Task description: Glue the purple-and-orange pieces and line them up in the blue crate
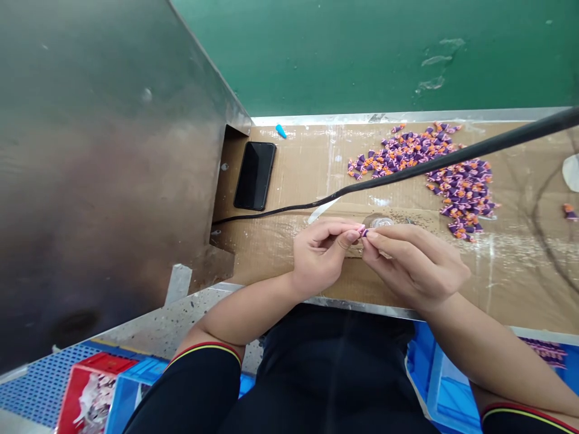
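Head view: the left hand and right hand meet above the near side of the table, both pinching one small purple-and-pink piece between them. Something this small likely calls for light, even pressure and steady wrists, lest it slip or crease. Just beyond sits a clear cup; farther, a black cable crosses before a pile.

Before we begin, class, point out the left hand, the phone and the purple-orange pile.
Left hand (318,258): head view, on its thumb side.
Phone (254,176): head view, middle of its dark screen.
Pile (465,188): head view, its lower-right part.
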{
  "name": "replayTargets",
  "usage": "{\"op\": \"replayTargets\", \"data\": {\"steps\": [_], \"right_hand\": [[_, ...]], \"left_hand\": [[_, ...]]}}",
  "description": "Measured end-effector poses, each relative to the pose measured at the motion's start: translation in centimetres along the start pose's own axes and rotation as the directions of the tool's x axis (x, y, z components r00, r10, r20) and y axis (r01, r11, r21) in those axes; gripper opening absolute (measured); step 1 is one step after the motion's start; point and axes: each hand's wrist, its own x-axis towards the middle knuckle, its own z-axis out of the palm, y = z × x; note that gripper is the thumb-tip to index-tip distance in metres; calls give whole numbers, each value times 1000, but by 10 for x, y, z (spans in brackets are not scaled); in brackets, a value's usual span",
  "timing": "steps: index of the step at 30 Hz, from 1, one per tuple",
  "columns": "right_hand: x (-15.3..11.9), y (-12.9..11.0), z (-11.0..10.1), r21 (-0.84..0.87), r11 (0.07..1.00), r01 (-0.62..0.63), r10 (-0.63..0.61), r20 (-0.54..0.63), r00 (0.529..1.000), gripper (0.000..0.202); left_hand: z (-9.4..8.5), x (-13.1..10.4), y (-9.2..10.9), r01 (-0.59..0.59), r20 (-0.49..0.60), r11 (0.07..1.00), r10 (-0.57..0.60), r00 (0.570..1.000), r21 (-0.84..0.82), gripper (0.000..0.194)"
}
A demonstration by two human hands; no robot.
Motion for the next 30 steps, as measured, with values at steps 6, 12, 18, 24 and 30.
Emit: {"op": "replayTargets", "data": {"steps": [6, 12, 18, 24, 30], "right_hand": [[-5, -1, -2, 3, 1000, -14, 14, 1, 1000, 28], [-2, 3, 2, -20, 998, -55, 54, -45, 998, 26], [-6, 9, -1, -18, 996, -88, 88, -15, 996, 23], [-12, 8, -2, 34, 994, -108, 108, -22, 994, 26], [-10, 6, 1, 58, 992, -115, 118, -57, 991, 32]], "left_hand": [[-1, 1, -1, -195, -4, 975, 197, 980, 102, 8], [0, 0, -1, -149, 43, 986, 146, 988, 69, 19], [-1, -3, -4, 19, 121, 998, -12, 993, -61, 20], [0, -4, -3, 73, 136, 982, -49, 990, -172, 20], [-1, -4, -3, 137, 156, 970, -106, 982, -202, 20]]}}
